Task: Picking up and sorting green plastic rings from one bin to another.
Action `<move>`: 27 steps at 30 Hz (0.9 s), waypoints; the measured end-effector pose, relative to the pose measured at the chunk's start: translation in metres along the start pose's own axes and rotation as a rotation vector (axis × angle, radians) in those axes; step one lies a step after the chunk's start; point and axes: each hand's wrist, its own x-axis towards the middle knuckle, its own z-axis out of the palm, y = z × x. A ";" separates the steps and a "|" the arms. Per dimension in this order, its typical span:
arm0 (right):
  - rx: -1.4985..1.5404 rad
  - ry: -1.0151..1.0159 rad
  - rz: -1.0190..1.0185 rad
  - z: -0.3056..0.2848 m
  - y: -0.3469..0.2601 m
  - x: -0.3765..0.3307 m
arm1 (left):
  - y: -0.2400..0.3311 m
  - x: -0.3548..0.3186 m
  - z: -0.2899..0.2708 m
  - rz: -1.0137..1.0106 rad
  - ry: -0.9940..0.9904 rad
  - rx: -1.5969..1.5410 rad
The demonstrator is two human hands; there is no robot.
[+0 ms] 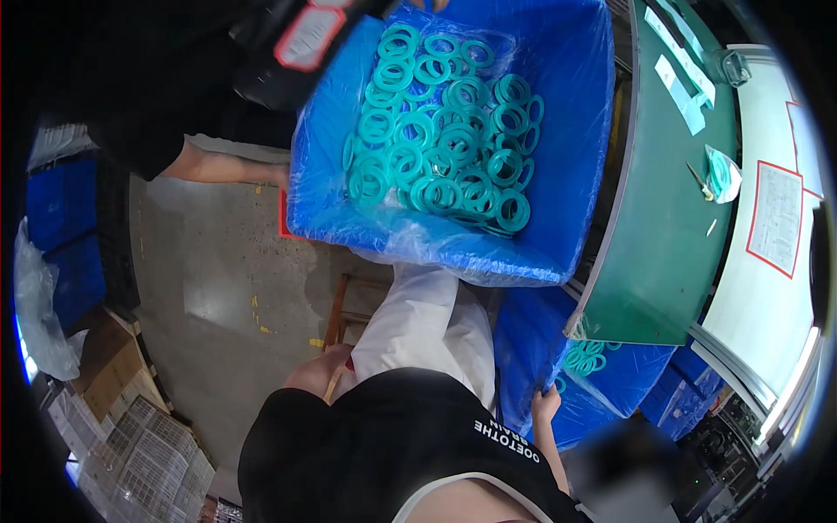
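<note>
One lower blue bin [530, 338] sits partly under the green bench [667, 248], its edge in the right grip [546, 404], fingers curled closed; the left grip [335, 360] is by the thigh, too unclear to tell how far open. The bin looks stiff, its film slippery, best held by the rim; the teal rings [586, 359] inside look light. Ahead, a co-worker's hand [281, 177] touches another lined bin [436, 260]. Grey floor [222, 261] spreads leftward.

Rings [458, 131] were heaped in a bin [584, 157]; to its right a worktop [649, 244] was placed, by whose near end a second bin [636, 375], also holding rings, was partly hidden.
</note>
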 end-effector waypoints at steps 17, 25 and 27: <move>0.058 0.029 -0.034 0.067 -0.061 -0.023 | 0.034 -0.031 -0.125 -0.131 -0.221 -0.835; 0.332 0.248 -0.086 0.088 -0.092 -0.014 | -0.142 0.154 -0.174 0.426 0.073 -0.533; 0.196 0.365 -0.007 0.084 -0.077 -0.021 | -0.003 0.143 -0.201 0.241 0.505 -0.214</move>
